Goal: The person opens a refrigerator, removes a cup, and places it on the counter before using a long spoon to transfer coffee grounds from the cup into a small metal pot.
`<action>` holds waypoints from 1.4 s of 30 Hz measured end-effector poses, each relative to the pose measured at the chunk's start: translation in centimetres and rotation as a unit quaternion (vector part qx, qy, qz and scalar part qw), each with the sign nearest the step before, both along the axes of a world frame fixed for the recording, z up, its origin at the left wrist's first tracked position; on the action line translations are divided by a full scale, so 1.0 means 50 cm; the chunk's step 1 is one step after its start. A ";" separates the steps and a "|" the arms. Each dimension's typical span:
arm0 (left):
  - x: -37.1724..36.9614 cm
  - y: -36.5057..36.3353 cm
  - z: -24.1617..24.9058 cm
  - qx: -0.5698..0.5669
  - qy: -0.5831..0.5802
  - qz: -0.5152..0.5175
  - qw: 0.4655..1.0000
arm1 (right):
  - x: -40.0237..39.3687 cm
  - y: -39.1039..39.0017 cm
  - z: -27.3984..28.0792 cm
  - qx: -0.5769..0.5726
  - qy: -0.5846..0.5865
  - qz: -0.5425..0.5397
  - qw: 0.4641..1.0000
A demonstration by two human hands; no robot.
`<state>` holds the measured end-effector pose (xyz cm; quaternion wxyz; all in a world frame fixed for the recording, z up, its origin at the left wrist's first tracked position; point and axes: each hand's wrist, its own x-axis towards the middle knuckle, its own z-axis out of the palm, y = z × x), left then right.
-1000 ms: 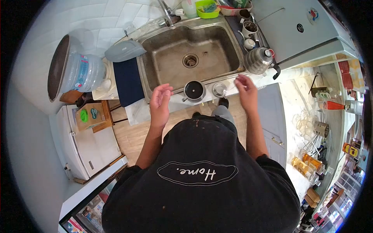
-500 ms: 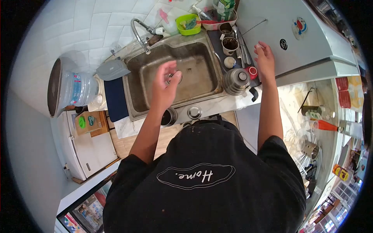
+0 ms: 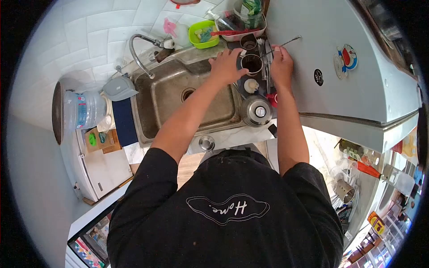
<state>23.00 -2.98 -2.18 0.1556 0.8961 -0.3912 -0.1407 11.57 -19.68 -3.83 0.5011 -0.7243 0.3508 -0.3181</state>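
Observation:
My left hand point(image 3: 227, 67) reaches over the sink's right side, fingers spread and thumb apart, at the left rim of a white cup point(image 3: 252, 64) with dark contents. Whether its fingertips press on the cup is hard to tell. A thin long-handled spoon point(image 3: 292, 40) slants up and right from the cup. My right hand point(image 3: 281, 67) is closed, its fingertips on the spoon's shaft. Behind the white cup stands a metal cup point(image 3: 248, 42). Several pieces of metal cutlery point(image 3: 264, 71) lie between my hands. A small white round item point(image 3: 251, 85) sits in front of the cup.
The steel sink point(image 3: 196, 129) lies left, under a curved faucet point(image 3: 138, 58). A steel kettle point(image 3: 257, 111) and red item point(image 3: 272, 99) stand near the counter's front. The fridge point(image 3: 330, 98) walls off the right. A green basin point(image 3: 203, 42) stands behind.
Both hands have moved toward the white cup: my left from over the sink to its rim, my right from beside the fridge to the spoon. The camera view has shifted.

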 end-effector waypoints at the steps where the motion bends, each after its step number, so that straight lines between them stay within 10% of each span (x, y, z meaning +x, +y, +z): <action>1: 0.002 -0.012 -0.007 0.014 -0.007 -0.017 1.000 | -0.003 0.007 0.004 -0.014 0.017 -0.009 1.000; 11: -0.023 -0.081 -0.026 0.078 -0.061 -0.058 0.993 | -0.056 0.064 -0.004 0.019 0.036 -0.009 0.999; 19: -0.034 -0.019 0.059 -0.132 -0.089 -0.084 0.984 | -0.142 0.129 0.119 -0.100 -0.031 0.027 0.994; 42: -0.085 0.635 0.318 -0.300 -0.081 -0.011 0.950 | -0.192 0.619 0.275 -0.096 -0.304 0.195 0.927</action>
